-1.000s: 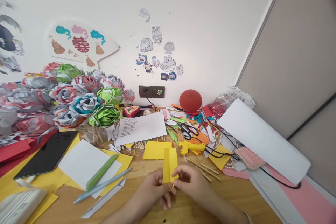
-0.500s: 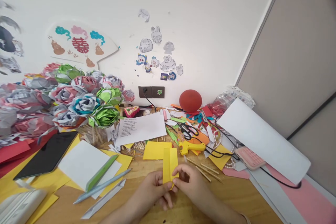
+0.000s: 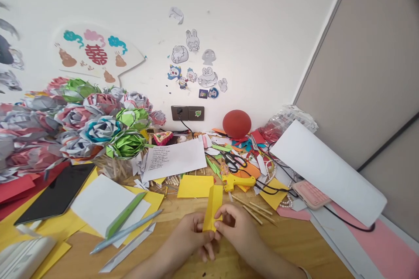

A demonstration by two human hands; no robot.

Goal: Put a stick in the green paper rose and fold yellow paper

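A strip of folded yellow paper (image 3: 213, 207) stands upright between my two hands, with a crease running along its length. My left hand (image 3: 194, 232) grips its lower left corner, thumb in front and fingers behind. At the lower right edge my right hand (image 3: 235, 224) pinches the same paper between thumb and index finger. Just beyond it a flat yellow sheet (image 3: 195, 186) lies on the wooden table (image 3: 176, 266). A yellow glue gun (image 3: 238, 181) rests to the right of the sheet, near several wooden sticks (image 3: 254, 210).
Paper flowers (image 3: 104, 130) crowd the left, behind a black tablet (image 3: 55, 194). A blue pen (image 3: 126, 232) and green folded strip (image 3: 126, 216) lie left of my hands. Scissors (image 3: 234, 162), a red balloon (image 3: 237, 124) and a written sheet (image 3: 175, 160) sit at the back. A white lid-like panel (image 3: 329, 170) stands right.
The yellow paper has tilted slightly, its top leaning to the right, and its face looks narrower. Both hands keep hold in nearly the same place. The view has shifted a little.
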